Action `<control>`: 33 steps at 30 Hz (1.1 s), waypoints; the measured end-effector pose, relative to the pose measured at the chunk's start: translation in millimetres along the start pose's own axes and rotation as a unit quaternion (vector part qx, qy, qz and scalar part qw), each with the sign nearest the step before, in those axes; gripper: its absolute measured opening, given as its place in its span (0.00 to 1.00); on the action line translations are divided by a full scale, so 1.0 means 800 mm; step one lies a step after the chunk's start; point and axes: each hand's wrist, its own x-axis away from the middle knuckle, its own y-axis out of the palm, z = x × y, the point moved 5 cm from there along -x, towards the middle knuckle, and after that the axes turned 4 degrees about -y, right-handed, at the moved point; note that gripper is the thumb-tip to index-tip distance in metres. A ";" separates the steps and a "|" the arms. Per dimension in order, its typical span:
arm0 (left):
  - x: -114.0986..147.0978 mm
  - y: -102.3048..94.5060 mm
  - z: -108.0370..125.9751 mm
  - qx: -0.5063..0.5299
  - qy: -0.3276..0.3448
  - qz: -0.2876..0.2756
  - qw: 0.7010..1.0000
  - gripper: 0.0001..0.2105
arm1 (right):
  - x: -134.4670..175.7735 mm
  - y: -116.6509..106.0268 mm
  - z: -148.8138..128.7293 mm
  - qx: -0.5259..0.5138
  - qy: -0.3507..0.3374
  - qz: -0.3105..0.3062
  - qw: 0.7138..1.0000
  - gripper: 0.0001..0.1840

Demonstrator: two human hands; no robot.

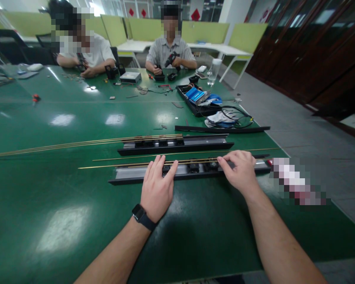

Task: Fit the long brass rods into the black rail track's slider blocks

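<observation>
A bundle of far brass rods point(121, 140) runs in from the left edge onto a far channel point(176, 148) lying on the green table point(85, 209). Nearer, a near brass rod point(106, 166) pokes out left past the near channel point(182, 170). The left hand point(157, 185) lies palm down across that channel, thumb spread wide from its fingers. Black blocks point(193, 166) sit inside it, between the hands. Further right, the right hand point(238, 169) has thumb and fingertips drawn narrow at the rod; whether they grip it, I cannot tell. Beyond lies a black strip point(221, 129), with a tray point(185, 94) on its far side. A blurred-out item point(296, 181) rests at right.
</observation>
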 end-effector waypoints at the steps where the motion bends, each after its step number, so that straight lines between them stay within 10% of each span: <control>1: 0.000 0.000 0.000 -0.001 0.000 0.002 1.000 0.26 | 0.000 -0.001 0.002 0.001 0.000 0.000 1.000 0.20; 33: 0.000 0.000 0.000 0.015 -0.014 -0.008 1.000 0.25 | -0.001 -0.001 0.002 0.003 0.009 -0.008 1.000 0.20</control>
